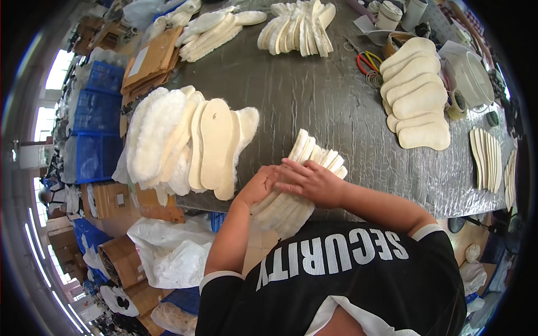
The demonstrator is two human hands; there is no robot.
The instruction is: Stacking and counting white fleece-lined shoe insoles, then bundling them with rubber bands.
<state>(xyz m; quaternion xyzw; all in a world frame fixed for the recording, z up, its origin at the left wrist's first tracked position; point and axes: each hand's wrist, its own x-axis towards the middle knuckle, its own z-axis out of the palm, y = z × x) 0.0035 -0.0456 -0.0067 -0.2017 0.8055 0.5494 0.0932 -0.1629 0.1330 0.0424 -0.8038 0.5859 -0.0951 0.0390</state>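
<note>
Touching bunched cream insoles (290, 208)

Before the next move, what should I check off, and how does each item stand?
1. Hands at the insole bundle: ok, left hand and right hand are both there.
2. Bundle wholly on the table: not ok, its near end appears past the edge.
3. Fingers closed beneath the bundle: cannot tell, its underside is hidden.
4. Left pile apart from the bundle: ok.
5. Scissors away from the hands: ok, they lie far right.
</note>
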